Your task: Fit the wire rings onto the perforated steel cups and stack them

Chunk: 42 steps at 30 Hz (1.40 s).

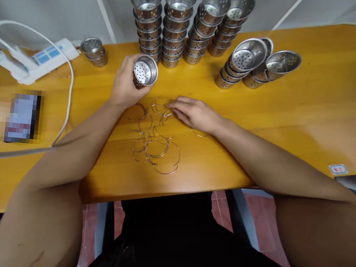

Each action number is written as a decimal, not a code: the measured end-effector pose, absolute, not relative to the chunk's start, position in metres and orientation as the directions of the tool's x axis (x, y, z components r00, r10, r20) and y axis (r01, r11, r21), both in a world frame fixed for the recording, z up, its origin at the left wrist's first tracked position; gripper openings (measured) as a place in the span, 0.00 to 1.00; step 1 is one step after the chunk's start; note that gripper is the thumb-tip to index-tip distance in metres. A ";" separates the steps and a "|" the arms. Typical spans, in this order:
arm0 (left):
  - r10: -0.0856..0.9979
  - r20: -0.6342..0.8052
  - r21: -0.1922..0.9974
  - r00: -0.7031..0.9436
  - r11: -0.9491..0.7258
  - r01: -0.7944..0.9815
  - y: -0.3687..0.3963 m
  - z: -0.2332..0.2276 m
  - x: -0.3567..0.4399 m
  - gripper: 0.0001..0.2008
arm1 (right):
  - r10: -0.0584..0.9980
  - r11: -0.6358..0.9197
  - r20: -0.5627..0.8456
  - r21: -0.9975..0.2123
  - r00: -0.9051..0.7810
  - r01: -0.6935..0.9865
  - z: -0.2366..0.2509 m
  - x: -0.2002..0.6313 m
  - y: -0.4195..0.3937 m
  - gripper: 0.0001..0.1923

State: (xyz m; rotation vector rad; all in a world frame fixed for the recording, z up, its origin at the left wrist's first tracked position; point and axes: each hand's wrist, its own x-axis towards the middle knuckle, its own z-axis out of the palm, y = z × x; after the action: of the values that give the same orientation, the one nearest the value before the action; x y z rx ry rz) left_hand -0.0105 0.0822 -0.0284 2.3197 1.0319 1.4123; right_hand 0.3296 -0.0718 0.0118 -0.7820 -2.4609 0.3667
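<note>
From where I stand, the far edge of the wooden table (310,100) is walled off by four tall stacks of perforated steel cups (188,25), with toppled stacks (254,65) leaning just right of them and a lone pair of cups (94,51) further left, so nothing passes straight back there. The left side is cluttered by a power strip (43,57), its white cable (68,93) curving toward the near edge, and a blurred flat object (24,116). The right half of the tabletop lies bare and wide, while the near middle is strewn with loose wire handles (154,144).
</note>
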 end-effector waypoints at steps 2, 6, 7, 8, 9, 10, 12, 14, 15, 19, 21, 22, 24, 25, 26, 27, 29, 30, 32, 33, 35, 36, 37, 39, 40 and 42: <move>0.690 0.680 0.537 0.248 -0.699 0.471 0.084 -0.024 -0.018 0.43 | 0.578 0.812 0.403 -0.370 -0.709 0.452 0.010 0.332 -0.068 0.20; 0.703 0.683 0.570 0.197 -0.682 0.458 0.072 -0.008 -0.015 0.41 | 0.540 0.842 0.424 -0.268 -0.727 0.468 0.007 0.337 -0.061 0.18; 0.707 0.679 0.584 0.198 -0.683 0.438 0.067 -0.005 -0.010 0.41 | 0.536 0.844 0.424 -0.245 -0.730 0.477 0.007 0.337 -0.060 0.18; 0.711 0.672 0.597 0.208 -0.686 0.415 0.062 -0.004 -0.004 0.41 | 0.535 0.844 0.419 -0.223 -0.734 0.488 0.007 0.338 -0.060 0.19; 0.714 0.661 0.608 0.229 -0.690 0.392 0.057 -0.005 0.003 0.41 | 0.537 0.842 0.409 -0.202 -0.738 0.500 0.007 0.339 -0.059 0.20; 0.713 0.651 0.614 0.260 -0.697 0.371 0.053 -0.008 0.010 0.42 | 0.541 0.838 0.394 -0.184 -0.743 0.513 0.008 0.340 -0.059 0.20; 0.695 0.639 0.612 0.331 -0.719 0.329 0.046 -0.018 0.022 0.45 | 0.554 0.829 0.362 -0.154 -0.749 0.538 0.008 0.341 -0.058 0.20; 0.668 0.635 0.602 0.388 -0.743 0.294 0.045 -0.029 0.028 0.47 | 0.569 0.817 0.341 -0.131 -0.749 0.561 0.009 0.343 -0.057 0.19; 0.657 0.635 0.599 0.405 -0.751 0.279 0.045 -0.035 0.028 0.47 | 0.575 0.812 0.336 -0.119 -0.747 0.571 0.010 0.343 -0.057 0.18; 0.666 0.617 0.644 0.420 -0.734 0.217 0.057 -0.050 0.019 0.49 | 0.579 0.803 0.329 -0.068 -0.746 0.592 0.013 0.344 -0.057 0.18; 0.689 0.590 0.685 0.421 -0.703 0.192 0.062 -0.054 0.014 0.48 | 0.575 0.803 0.325 -0.051 -0.750 0.594 0.014 0.344 -0.057 0.19; 0.697 0.580 0.698 0.421 -0.692 0.184 0.065 -0.056 0.012 0.48 | 0.576 0.802 0.328 -0.051 -0.749 0.595 0.014 0.343 -0.058 0.20; 0.700 0.580 0.705 0.416 -0.688 0.175 0.068 -0.059 0.011 0.47 | 0.582 0.798 0.345 -0.069 -0.736 0.599 0.014 0.343 -0.059 0.20; 0.697 0.587 0.701 0.412 -0.692 0.172 0.068 -0.060 0.011 0.47 | 0.586 0.795 0.360 -0.080 -0.726 0.601 0.014 0.343 -0.059 0.19; 0.692 0.594 0.697 0.409 -0.698 0.168 0.069 -0.060 0.011 0.47 | 0.588 0.792 0.376 -0.087 -0.716 0.605 0.014 0.342 -0.059 0.19; 0.688 0.598 0.693 0.411 -0.702 0.165 0.069 -0.061 0.012 0.47 | 0.588 0.789 0.394 -0.088 -0.706 0.608 0.015 0.342 -0.059 0.18; 0.683 0.600 0.690 0.417 -0.705 0.162 0.069 -0.061 0.012 0.49 | 0.576 0.792 0.428 -0.083 -0.696 0.605 0.015 0.342 -0.058 0.19; 0.682 0.597 0.690 0.422 -0.705 0.164 0.068 -0.061 0.012 0.49 | 0.564 0.801 0.441 -0.085 -0.698 0.593 0.015 0.342 -0.058 0.19; 0.687 0.588 0.690 0.427 -0.702 0.177 0.068 -0.060 0.011 0.50 | 0.539 0.824 0.465 -0.117 -0.702 0.555 0.016 0.342 -0.058 0.17; 0.689 0.585 0.690 0.427 -0.700 0.185 0.068 -0.060 0.011 0.50 | 0.533 0.832 0.478 -0.147 -0.698 0.535 0.016 0.342 -0.059 0.15; 0.696 0.580 0.690 0.423 -0.696 0.198 0.068 -0.060 0.011 0.50 | 0.545 0.833 0.502 -0.232 -0.671 0.503 0.017 0.342 -0.062 0.10; 0.698 0.579 0.690 0.421 -0.694 0.203 0.068 -0.059 0.011 0.50 | 0.566 0.822 0.509 -0.285 -0.648 0.494 0.018 0.341 -0.064 0.08; 0.700 0.580 0.691 0.417 -0.693 0.203 0.067 -0.059 0.012 0.50 | 0.596 0.802 0.510 -0.344 -0.621 0.488 0.018 0.340 -0.066 0.07; 0.705 0.582 0.695 0.405 -0.690 0.203 0.066 -0.058 0.014 0.49 | 0.668 0.744 0.498 -0.468 -0.553 0.478 0.020 0.338 -0.070 0.08; 0.710 0.579 0.699 0.400 -0.685 0.206 0.065 -0.057 0.015 0.48 | 0.700 0.713 0.494 -0.519 -0.516 0.470 0.020 0.337 -0.071 0.11; 0.725 0.565 0.707 0.394 -0.672 0.221 0.063 -0.055 0.017 0.47 | 0.737 0.675 0.506 -0.585 -0.448 0.450 0.021 0.334 -0.071 0.17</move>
State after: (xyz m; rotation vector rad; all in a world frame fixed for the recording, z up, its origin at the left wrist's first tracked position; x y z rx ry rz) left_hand 0.0173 0.0632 -0.0551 2.1231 0.8066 1.2431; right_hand 0.3342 -0.0712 0.0205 -0.9108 -2.1144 0.4750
